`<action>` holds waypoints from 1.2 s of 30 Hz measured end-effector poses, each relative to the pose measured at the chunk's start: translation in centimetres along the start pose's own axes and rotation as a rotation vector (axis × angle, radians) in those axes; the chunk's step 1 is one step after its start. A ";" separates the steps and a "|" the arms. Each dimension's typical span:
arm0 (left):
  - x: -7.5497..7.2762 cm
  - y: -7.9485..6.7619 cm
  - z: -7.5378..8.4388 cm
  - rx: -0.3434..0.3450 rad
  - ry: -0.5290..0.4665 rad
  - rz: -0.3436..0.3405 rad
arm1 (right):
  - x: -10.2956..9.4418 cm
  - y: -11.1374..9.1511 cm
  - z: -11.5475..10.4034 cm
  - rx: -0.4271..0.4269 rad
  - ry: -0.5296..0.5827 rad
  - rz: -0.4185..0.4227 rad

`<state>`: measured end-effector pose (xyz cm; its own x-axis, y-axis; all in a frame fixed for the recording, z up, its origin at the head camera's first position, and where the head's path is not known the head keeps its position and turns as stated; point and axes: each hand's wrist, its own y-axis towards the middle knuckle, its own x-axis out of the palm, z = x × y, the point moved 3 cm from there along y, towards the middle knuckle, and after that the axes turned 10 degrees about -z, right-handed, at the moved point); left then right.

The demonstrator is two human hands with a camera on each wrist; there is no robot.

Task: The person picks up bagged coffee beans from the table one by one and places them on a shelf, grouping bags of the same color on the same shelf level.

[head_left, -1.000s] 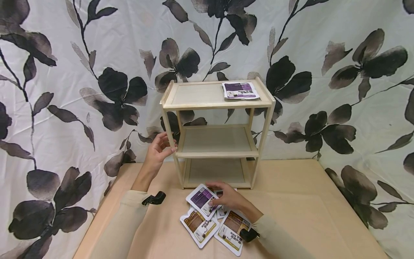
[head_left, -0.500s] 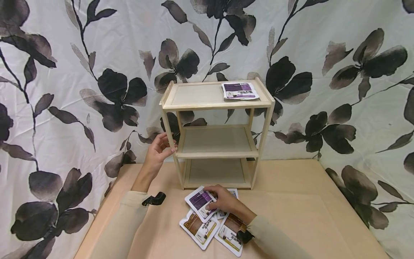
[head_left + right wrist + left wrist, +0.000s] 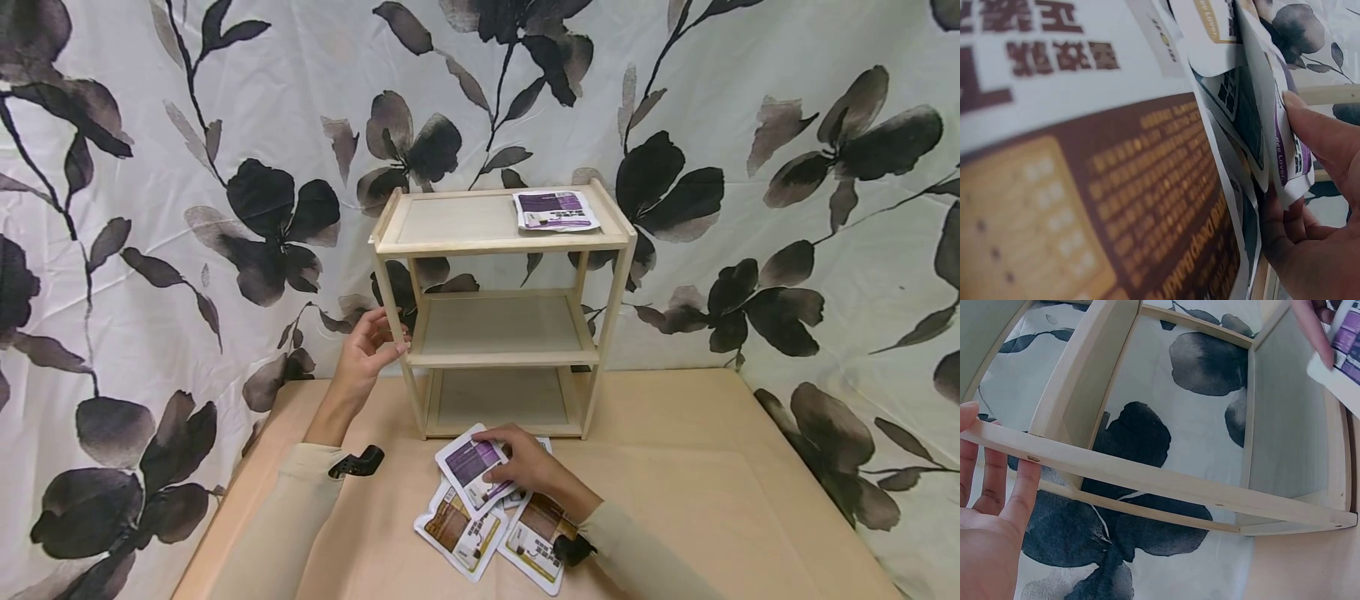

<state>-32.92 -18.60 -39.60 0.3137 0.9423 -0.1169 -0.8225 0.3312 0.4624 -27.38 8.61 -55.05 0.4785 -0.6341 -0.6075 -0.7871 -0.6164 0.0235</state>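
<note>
My left hand (image 3: 362, 360) grips the left front post (image 3: 1147, 478) of a small three-tier wooden shelf (image 3: 502, 360), level with the middle tier. In the left wrist view its thumb lies on one side of the post and its fingers on the other. My right hand (image 3: 531, 463) pinches a purple-and-white coffee packet (image 3: 467, 471) by its right side, thumb on the printed face, over a small pile in front of the shelf. Two brown-and-white packets, a left one (image 3: 459, 533) and a right one (image 3: 529, 546), lie beneath. Another packet (image 3: 1232, 103) is mostly hidden by my right hand in the head view.
A purple-and-white packet (image 3: 557, 210) lies on the right part of the shelf's top tier. The shelf stands on a light tan table (image 3: 690, 467), near a white curtain (image 3: 555, 142) printed with dark flowers.
My right hand has shifted slightly with the purple coffee packet, first left and then back up and right. The left brown packet has slid a little down and left. My left hand stays put.
</note>
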 end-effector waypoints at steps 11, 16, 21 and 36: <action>0.1 0.0 0.0 0.015 0.003 -0.002 | -1.4 -1.6 0.0 0.050 0.132 -0.015; 0.0 0.0 0.1 0.015 0.006 -0.006 | -2.1 -2.2 0.2 0.060 0.155 -0.057; 0.0 0.0 0.1 0.007 0.000 -0.011 | -3.0 -2.9 0.1 0.003 0.171 -0.121; -0.2 0.1 -0.2 0.012 -0.001 -0.008 | -2.8 -4.2 0.5 0.061 0.393 -0.145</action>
<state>-33.10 -18.71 -39.68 0.3206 0.9396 -0.1199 -0.8141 0.3380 0.4722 -25.63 13.25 -53.86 0.6887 -0.6801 -0.2512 -0.7167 -0.6909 -0.0943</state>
